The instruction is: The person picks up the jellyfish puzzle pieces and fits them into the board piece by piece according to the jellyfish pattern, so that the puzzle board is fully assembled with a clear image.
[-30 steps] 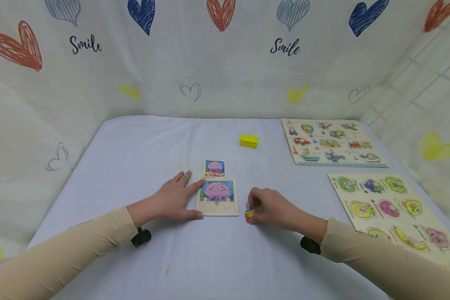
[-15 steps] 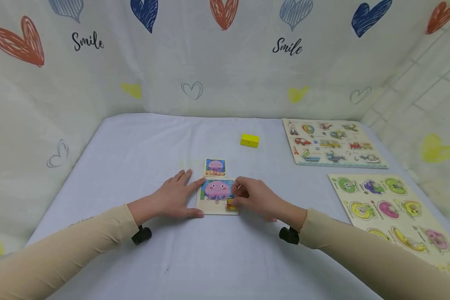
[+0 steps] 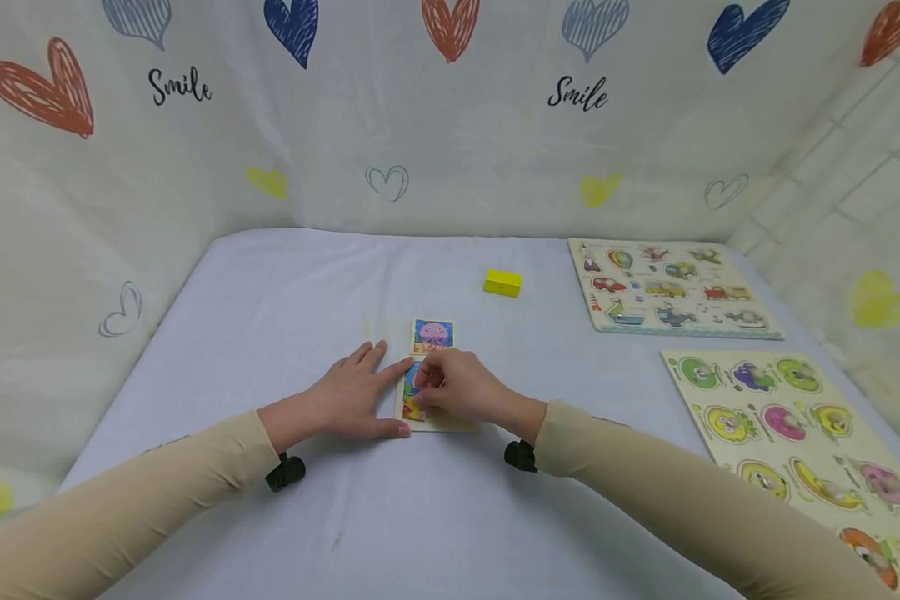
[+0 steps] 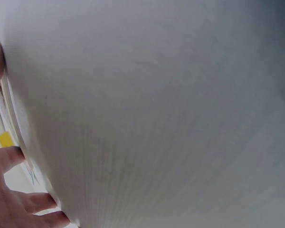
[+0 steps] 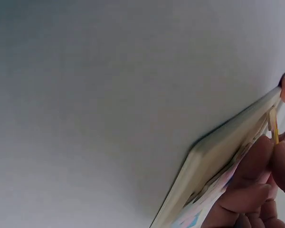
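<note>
A small wooden jigsaw board lies at the middle of the table, its pink jellyfish picture mostly covered by my right hand. That hand pinches a small jigsaw piece, yellow and red on its face, over the board's lower left corner. In the right wrist view the piece stands tilted between thumb and finger, its lower edge at the board's recess. My left hand rests with spread fingers along the board's left side, index fingertip and thumb at its edge. Just beyond the board lies a small jellyfish picture card.
A yellow block sits farther back. On the right lie two larger picture boards, one with vehicles and a nearer one with fruit. A white curtain with printed hearts hangs behind the white-covered table.
My right hand has picked up the jigsaw piece right of the board and carried it left across the board to its lower left corner. The left hand has stayed in place.
</note>
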A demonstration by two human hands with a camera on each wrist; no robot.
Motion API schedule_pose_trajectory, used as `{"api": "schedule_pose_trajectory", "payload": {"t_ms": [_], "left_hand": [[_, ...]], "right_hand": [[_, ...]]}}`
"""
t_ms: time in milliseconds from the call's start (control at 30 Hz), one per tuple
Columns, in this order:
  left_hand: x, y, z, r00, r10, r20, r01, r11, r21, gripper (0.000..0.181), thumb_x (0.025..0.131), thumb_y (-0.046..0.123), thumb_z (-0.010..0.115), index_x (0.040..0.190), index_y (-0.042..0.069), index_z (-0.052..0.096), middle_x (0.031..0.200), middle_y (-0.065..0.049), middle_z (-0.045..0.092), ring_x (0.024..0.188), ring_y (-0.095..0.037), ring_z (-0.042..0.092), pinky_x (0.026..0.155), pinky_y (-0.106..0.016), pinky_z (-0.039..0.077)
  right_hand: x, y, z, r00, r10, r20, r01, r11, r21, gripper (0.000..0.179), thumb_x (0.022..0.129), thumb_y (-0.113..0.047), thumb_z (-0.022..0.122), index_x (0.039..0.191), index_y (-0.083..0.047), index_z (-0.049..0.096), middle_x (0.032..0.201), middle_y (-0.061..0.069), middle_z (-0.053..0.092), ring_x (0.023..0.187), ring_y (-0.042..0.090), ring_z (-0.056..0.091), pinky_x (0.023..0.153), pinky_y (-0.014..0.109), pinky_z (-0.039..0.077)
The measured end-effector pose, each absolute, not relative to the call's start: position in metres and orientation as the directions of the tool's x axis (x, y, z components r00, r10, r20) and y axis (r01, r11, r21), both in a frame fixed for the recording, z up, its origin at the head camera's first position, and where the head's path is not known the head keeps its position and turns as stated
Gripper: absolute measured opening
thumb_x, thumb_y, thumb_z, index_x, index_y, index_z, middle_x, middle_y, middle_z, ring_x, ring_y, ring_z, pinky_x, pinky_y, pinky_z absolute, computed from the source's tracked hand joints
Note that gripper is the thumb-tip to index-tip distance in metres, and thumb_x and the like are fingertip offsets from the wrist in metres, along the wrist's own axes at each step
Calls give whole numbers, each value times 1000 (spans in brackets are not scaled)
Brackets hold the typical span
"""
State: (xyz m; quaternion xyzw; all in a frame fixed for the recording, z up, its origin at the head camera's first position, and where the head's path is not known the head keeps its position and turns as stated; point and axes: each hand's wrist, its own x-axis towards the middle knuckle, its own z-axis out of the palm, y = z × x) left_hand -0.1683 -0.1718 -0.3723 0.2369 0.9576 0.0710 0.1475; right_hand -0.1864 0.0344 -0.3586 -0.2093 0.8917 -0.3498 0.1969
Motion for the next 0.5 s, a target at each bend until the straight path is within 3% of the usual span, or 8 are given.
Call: {"api": "schedule_pose_trajectory", "payload": {"t_ms": [500], "left_hand": [[-169, -173, -371, -843, 481, -242, 433, 872, 226, 96, 88, 66, 68, 162, 18, 32, 166, -30, 20, 152, -53, 22, 116, -67, 32]], "right_hand": [[-186, 20, -363, -839, -512, -184, -325, 742, -587, 8, 90, -14, 80, 86, -9, 75, 76, -2, 69, 73, 12, 59, 69, 23, 49]]}}
